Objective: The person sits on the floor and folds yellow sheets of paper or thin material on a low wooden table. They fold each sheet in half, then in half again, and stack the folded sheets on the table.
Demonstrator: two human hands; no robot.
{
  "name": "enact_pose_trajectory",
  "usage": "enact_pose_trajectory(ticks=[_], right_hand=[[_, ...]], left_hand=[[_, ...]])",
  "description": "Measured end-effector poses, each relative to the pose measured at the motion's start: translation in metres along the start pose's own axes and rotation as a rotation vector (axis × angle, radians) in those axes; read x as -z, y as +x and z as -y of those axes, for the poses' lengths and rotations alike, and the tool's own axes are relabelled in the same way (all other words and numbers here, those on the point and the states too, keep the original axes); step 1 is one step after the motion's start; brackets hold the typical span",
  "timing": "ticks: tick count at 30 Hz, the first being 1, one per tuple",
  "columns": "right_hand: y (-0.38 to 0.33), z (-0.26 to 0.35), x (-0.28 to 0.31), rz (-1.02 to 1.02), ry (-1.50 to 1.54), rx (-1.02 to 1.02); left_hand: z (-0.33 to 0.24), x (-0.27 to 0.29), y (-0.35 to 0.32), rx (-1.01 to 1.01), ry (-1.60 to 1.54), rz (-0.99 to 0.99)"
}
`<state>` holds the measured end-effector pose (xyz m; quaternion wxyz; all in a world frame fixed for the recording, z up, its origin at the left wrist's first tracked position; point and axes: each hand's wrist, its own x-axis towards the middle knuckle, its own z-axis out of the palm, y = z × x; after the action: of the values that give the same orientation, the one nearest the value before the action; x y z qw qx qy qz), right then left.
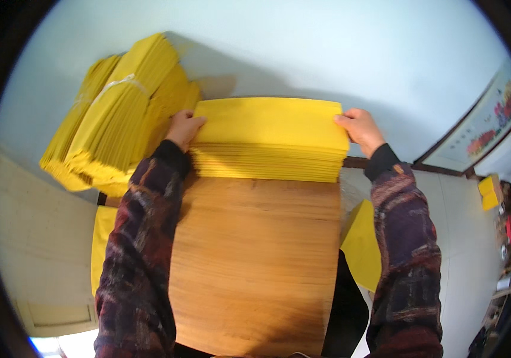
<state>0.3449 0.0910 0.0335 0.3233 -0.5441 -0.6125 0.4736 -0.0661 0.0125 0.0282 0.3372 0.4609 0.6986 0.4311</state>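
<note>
A thick stack of yellow paper sheets [270, 140] lies at the far end of a wooden table [255, 262], against a pale wall. My left hand [183, 128] grips the stack's left end, fingers over the top sheet. My right hand [360, 130] holds the stack's right end the same way. Both forearms in dark patterned sleeves reach up from the lower edge.
A tall tied bundle of yellow paper [112, 113] leans against the wall to the left of the stack. More yellow sheets [363, 244] hang at the table's right side and another [101, 238] at its left. A framed picture [485, 128] leans at right.
</note>
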Motion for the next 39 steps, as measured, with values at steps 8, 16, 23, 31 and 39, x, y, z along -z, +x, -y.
enact_pose_trajectory(ticks=[8, 16, 23, 31, 39], right_hand=[[-0.009, 0.007, -0.006, -0.078, 0.034, 0.041], [-0.01, 0.005, -0.012, -0.151, -0.084, 0.041], [-0.021, 0.023, -0.008, -0.345, -0.532, 0.166], [-0.02, 0.059, -0.081, -0.122, -0.891, 0.487], [-0.019, 0.01, -0.112, -0.148, -0.999, 0.487]], left_hand=[[-0.011, 0.0, -0.008, 0.068, -0.049, 0.033], [-0.009, 0.005, -0.009, 0.086, -0.091, 0.1], [-0.011, 0.002, -0.011, -0.278, 0.274, -0.06], [-0.059, -0.062, -0.015, -0.578, 0.959, 0.08], [-0.003, -0.062, -0.018, -0.423, 0.934, 0.09]])
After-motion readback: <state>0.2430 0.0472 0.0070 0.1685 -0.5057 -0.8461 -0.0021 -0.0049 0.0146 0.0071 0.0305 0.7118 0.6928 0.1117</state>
